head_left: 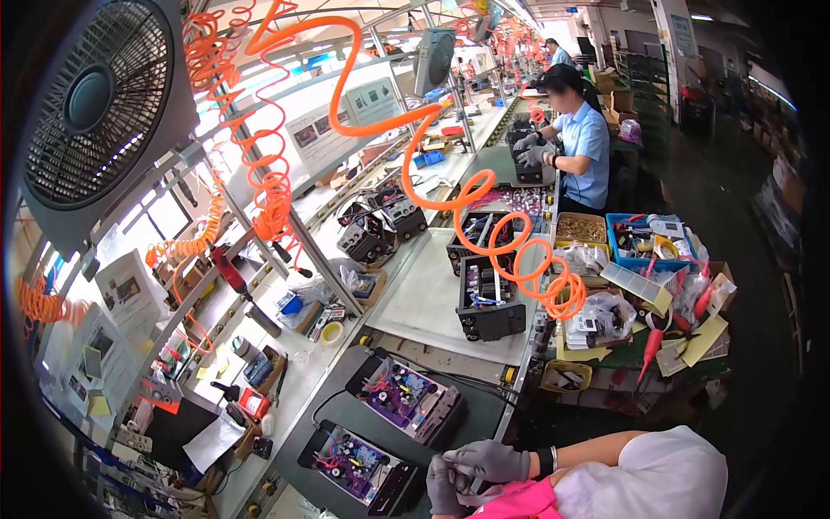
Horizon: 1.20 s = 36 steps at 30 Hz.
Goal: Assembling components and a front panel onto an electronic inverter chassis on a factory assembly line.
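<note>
On the dark green counter (356, 415), two open boxes (363, 467) lie beside the left hand (443, 489) and right hand (488, 461). Gloved fingers bend together, their hold impossible to tell. Orange coiled hose (393, 124) hangs partly across a black case (491, 323)

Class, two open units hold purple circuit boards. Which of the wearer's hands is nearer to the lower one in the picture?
Left. The left hand is close by the right end of the lower unit; the right hand is farther right, beyond the left.
</note>
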Tool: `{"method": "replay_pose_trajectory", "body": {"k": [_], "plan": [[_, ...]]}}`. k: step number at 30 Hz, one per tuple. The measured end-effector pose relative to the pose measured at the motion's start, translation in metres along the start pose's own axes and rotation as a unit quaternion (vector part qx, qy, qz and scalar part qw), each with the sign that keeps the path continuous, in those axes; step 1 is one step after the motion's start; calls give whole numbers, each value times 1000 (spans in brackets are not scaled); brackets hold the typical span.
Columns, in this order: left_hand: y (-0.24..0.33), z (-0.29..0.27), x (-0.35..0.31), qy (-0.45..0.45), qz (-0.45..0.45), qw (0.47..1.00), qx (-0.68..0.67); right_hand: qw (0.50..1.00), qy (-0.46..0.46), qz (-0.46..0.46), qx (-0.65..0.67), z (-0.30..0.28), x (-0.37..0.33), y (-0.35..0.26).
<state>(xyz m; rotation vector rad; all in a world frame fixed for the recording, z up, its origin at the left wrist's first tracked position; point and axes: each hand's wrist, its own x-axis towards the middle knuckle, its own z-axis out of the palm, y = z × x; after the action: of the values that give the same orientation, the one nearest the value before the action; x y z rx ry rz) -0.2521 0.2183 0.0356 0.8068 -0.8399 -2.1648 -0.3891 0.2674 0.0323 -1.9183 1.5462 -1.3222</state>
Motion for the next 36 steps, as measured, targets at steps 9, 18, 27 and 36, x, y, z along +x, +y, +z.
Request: {"method": "replay_pose_trajectory", "body": {"k": [9,18,27,36], "plan": [[-8,-15,2,8,89,996,-7,1000,6,-15,25,8,6,-8],[5,-5,-10,89,92,990,55,998,30,-21,47,15,13,-6],[-12,-39,8,80,162,977,117,997,7,-18,73,22,17,-6],[-1,-48,5,202,146,968,15,988,-74,-87,101,25,20,-7]]}}
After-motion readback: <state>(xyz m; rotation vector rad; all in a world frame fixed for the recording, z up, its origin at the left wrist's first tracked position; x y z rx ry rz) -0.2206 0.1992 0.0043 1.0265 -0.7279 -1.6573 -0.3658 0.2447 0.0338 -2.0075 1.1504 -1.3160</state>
